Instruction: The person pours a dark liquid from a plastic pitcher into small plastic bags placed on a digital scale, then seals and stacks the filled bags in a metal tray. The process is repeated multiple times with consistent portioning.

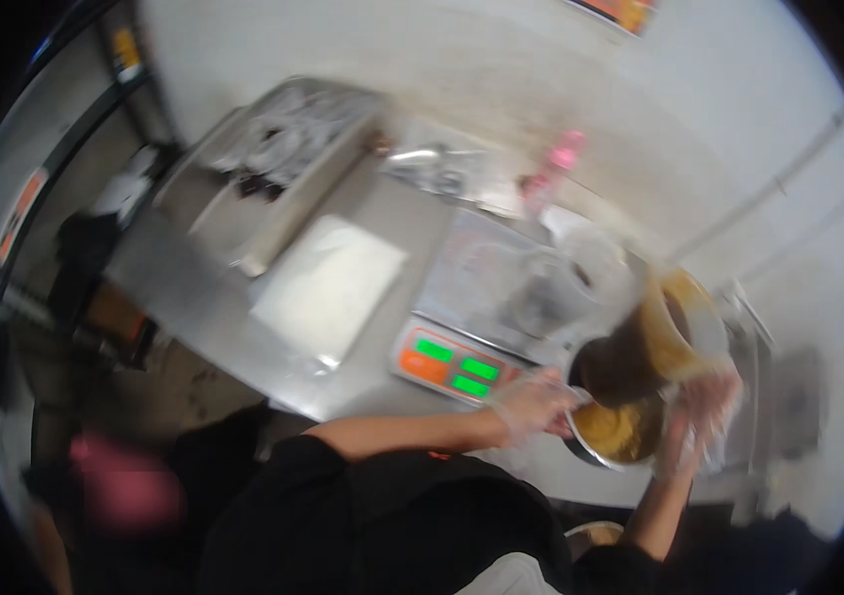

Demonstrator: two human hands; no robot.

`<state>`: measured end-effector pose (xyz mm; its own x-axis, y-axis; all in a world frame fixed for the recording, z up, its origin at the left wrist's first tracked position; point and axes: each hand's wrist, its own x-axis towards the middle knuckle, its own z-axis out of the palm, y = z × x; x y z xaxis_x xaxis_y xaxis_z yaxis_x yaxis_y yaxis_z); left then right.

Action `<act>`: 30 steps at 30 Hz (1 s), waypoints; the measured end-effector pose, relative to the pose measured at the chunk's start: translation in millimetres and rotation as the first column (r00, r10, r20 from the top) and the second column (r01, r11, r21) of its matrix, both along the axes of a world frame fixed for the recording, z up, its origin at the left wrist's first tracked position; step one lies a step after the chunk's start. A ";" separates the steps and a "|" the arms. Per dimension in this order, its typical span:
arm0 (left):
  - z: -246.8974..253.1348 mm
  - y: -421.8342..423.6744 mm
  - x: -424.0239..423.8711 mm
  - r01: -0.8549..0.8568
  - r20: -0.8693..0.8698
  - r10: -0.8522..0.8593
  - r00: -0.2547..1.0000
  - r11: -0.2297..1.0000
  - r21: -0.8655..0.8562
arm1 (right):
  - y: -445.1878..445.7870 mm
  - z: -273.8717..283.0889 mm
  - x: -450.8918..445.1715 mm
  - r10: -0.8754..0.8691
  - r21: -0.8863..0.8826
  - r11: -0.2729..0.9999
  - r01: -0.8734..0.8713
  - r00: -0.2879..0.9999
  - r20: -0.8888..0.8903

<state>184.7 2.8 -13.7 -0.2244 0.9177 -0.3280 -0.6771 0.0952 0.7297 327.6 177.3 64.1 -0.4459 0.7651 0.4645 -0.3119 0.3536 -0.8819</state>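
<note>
My left hand (pixel 537 409), in a clear plastic glove, grips the near left rim of a metal bowl (pixel 593 454). Inside the bowl lies a yellow-brown mass (pixel 612 433). At the bowl's right side is my right hand (pixel 705 413), also gloved; its fingers are blurred against the bowl and a plastic tub above, and which it holds I cannot tell. That tub (pixel 678 316) is smeared yellow-brown. A dark brown area (pixel 619 364) between tub and bowl is too blurred to name. Left of the bowl stands an orange-fronted digital scale (pixel 422 364) with green displays.
A clear container (pixel 548 301) is on the scale's plate. Leftward on the steel table (pixel 199 286) lie a bag of white material (pixel 333 290) and a deep metal tray (pixel 303 197) with plastic inside. A pink bottle (pixel 559 163) stands by the wall. Another person's blurred pink headwear (pixel 128 483) shows lower left.
</note>
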 end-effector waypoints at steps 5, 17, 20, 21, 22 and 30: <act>-1.5 -19.9 10.9 -0.040 -0.105 0.043 0.994 0.999 0.025 | 5.2 -29.0 23.4 -0.118 -0.160 0.979 0.124 0.992 0.048; -61.8 -25.5 16.7 0.025 -0.426 0.024 0.905 0.994 0.111 | -32.1 -86.2 17.0 -0.227 -0.081 0.969 0.235 0.969 0.099; -71.7 -19.6 26.1 -0.010 -0.373 0.092 0.923 0.976 0.216 | -32.1 -90.6 32.5 -0.234 -0.083 0.967 0.239 0.969 0.075; -35.8 -34.9 19.6 -0.032 -0.172 0.033 0.985 0.999 0.010 | -28.9 -90.5 37.0 -0.216 -0.083 0.972 0.221 0.974 0.065; -34.5 -36.1 14.7 -0.018 -0.156 0.022 0.988 0.999 0.026 | -29.4 -90.9 42.7 -0.209 -0.072 0.975 0.212 0.977 0.046; 8.0 -36.1 10.1 -0.040 -0.066 0.043 0.997 0.998 0.043 | -51.0 -7.3 22.1 -0.202 -0.474 0.876 0.092 0.962 -0.186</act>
